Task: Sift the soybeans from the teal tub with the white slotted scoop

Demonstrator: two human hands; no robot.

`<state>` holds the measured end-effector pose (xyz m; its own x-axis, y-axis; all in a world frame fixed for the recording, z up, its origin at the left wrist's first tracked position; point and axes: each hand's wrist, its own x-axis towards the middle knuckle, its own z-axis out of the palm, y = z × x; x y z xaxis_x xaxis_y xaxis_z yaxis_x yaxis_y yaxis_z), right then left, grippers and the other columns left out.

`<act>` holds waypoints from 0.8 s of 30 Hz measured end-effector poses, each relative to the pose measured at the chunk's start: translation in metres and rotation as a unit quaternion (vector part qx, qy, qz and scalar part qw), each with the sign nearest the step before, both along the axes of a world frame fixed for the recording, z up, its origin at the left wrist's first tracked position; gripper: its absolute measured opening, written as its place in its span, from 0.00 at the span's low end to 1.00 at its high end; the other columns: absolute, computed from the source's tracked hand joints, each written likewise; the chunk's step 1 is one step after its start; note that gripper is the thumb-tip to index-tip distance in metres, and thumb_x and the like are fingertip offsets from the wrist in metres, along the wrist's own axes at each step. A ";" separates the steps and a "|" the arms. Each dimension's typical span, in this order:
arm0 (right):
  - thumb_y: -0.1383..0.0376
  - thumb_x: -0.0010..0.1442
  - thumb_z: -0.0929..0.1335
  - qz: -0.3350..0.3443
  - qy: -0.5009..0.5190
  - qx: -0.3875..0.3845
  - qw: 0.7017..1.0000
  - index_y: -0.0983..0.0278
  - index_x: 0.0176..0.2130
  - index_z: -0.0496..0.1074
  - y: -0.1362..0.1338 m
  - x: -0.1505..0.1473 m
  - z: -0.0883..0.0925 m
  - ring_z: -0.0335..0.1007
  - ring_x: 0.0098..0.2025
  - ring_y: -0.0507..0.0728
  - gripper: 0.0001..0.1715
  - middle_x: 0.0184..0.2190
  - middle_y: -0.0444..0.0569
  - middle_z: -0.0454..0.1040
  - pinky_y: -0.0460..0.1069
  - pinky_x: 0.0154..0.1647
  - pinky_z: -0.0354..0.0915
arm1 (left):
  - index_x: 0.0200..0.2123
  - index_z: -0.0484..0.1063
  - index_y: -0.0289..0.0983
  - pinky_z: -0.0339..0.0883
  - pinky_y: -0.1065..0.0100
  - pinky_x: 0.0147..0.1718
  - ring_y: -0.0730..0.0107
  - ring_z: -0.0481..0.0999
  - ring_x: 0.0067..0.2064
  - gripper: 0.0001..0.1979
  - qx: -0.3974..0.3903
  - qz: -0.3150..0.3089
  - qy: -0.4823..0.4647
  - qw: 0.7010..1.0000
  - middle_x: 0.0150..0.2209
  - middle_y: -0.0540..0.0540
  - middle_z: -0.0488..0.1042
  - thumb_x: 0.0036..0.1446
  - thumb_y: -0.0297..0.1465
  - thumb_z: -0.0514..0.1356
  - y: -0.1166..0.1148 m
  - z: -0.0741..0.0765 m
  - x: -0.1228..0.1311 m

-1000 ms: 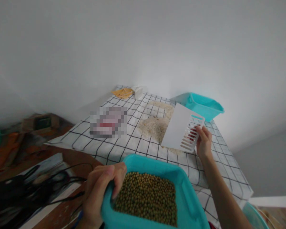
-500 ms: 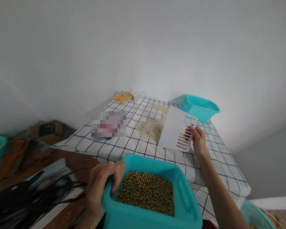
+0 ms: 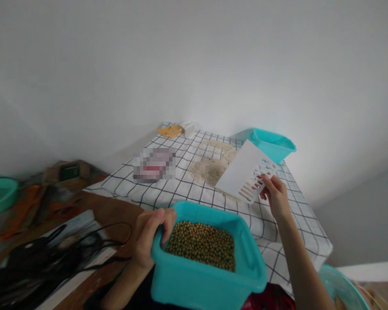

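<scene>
At bottom centre, my left hand (image 3: 151, 232) grips a tub (image 3: 200, 282) of beans (image 3: 203, 243) by its left rim; right of centre, my right hand (image 3: 275, 193) pinches a slotted white sheet (image 3: 241, 167).

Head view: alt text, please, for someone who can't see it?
The left hand grips a turquoise tub of bean-like pellets; the right hand holds a slotted white board. Behind, pale grains and another tub rest on a checked cloth.

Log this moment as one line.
left hand: grips turquoise rectangular plastic bin; contents: round olive-brown grains; right hand: holds flat white slotted sheet
</scene>
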<state>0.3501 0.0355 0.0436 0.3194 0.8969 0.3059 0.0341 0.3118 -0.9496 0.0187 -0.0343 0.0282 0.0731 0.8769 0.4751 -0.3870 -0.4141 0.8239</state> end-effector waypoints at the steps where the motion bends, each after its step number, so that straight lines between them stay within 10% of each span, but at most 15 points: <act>1: 0.48 0.54 0.77 -0.010 -0.001 0.000 1.000 0.65 0.31 0.79 -0.005 0.001 -0.003 0.59 0.15 0.48 0.22 0.20 0.42 0.73 0.43 0.13 0.53 | 0.13 0.61 0.38 0.52 0.60 0.25 0.69 0.58 0.19 0.31 -0.002 0.001 0.000 1.000 0.12 0.48 0.59 0.73 0.34 0.48 0.000 0.000 0.000; 24: 0.52 0.57 0.77 -0.093 0.022 -0.017 0.995 0.64 0.33 0.81 -0.040 0.002 -0.019 0.61 0.17 0.49 0.17 0.21 0.43 0.74 0.43 0.13 0.55 | 0.15 0.58 0.37 0.57 0.63 0.24 0.71 0.60 0.18 0.30 -0.012 0.028 0.034 0.999 0.12 0.49 0.59 0.72 0.36 0.47 -0.008 0.010 0.000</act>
